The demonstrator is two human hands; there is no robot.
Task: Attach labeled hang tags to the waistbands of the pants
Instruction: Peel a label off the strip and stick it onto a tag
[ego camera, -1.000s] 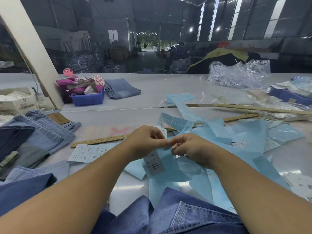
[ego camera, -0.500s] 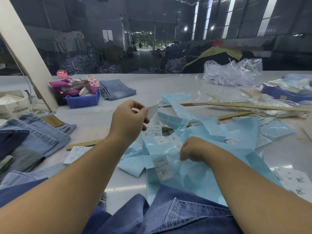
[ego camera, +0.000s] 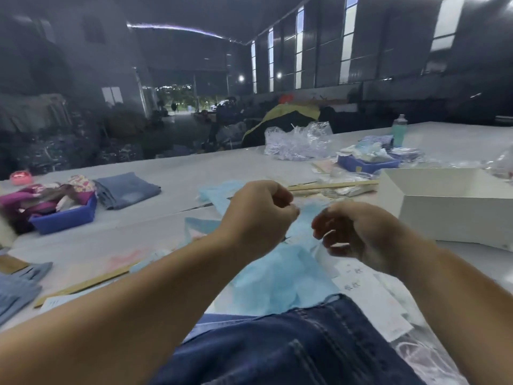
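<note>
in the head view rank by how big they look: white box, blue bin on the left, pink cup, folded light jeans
1. white box
2. blue bin and folded light jeans, too alike to rank
3. pink cup

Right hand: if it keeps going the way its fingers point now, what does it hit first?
The right hand has its curled fingers pointing toward the left hand, so it would probably meet that hand first. Only a small gap over the blue paper sheets separates them; motion blur leaves depth uncertain.

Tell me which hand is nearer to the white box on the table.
Right. The right hand hangs just left of the white box, a short gap away. The left hand is farther left, beyond the right hand.
</note>
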